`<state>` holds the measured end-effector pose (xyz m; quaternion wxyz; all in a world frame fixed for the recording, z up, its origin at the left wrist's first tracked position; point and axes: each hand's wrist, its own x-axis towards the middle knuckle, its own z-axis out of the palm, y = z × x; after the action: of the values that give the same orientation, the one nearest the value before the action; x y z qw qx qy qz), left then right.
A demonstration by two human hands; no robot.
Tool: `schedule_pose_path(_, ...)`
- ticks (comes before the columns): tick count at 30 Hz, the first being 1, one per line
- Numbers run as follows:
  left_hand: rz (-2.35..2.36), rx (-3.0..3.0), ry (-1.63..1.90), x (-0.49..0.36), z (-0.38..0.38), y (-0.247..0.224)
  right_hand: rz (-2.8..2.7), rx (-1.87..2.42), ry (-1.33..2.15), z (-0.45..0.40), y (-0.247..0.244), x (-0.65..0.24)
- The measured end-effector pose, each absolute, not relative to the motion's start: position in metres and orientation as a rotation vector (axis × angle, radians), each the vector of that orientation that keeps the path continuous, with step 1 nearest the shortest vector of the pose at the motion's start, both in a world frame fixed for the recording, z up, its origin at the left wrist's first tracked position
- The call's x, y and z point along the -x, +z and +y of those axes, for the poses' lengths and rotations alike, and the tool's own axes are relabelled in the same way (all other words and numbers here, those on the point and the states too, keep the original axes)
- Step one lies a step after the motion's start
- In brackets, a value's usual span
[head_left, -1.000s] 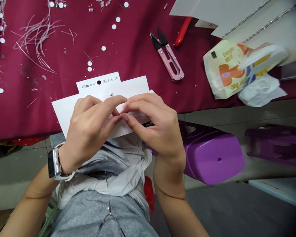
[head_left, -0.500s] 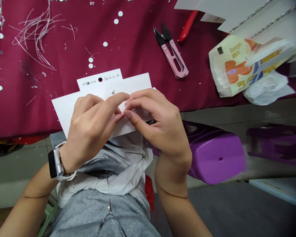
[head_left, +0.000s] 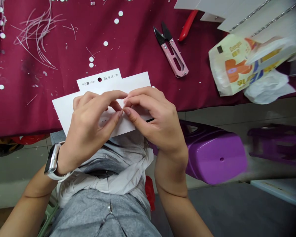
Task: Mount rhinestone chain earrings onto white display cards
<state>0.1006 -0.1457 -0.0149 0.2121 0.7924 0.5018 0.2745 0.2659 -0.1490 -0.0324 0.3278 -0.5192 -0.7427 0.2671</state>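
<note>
A white display card (head_left: 135, 81) with a tab and a punched hole lies at the table's front edge, its lower part reaching over my lap. Above its middle my left hand (head_left: 92, 121) and my right hand (head_left: 156, 120) meet at the fingertips. The left thumb and fingers curl into a pinch, and so do the right ones. Whatever sits between the fingertips is too small to make out. A few tiny dark holes in the card show beneath my left thumb.
Pink thread snips (head_left: 174, 54) and a red handle (head_left: 188, 25) lie beyond my right hand. Cut clear threads (head_left: 39, 33) and several white dots (head_left: 105, 43) are scattered left. A tissue pack (head_left: 227, 65) sits at the right edge, a purple stool (head_left: 217, 158) below.
My left hand has opened its pinch slightly, the thumb and index finger now wider apart, and its wrist has turned. The right hand stays nearly in place. A small silvery piece seen on the card is hidden now.
</note>
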Motion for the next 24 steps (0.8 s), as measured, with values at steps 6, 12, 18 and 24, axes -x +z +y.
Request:
schedule_pose_path(6, 1.412, -2.281, 0.759, -0.101, -0.149, -0.015, -1.936, 1.358, 0.667, -0.150, -0.034, -0.264)
schedule_pose_path(12, 1.478, -2.217, 0.799, -0.101, -0.149, -0.016, -1.949, 1.393, 0.371, -0.162, -0.036, -0.260)
schedule_pose_path(18, 1.490, -2.123, 0.754, -0.101, -0.150, -0.017, -1.940, 1.359, 0.252, -0.171, -0.043, -0.254)
schedule_pose_path(24, 1.442, -2.052, 0.793, -0.100, -0.150, -0.018, -1.793, 1.486, 0.373, -0.171, -0.041, -0.244)
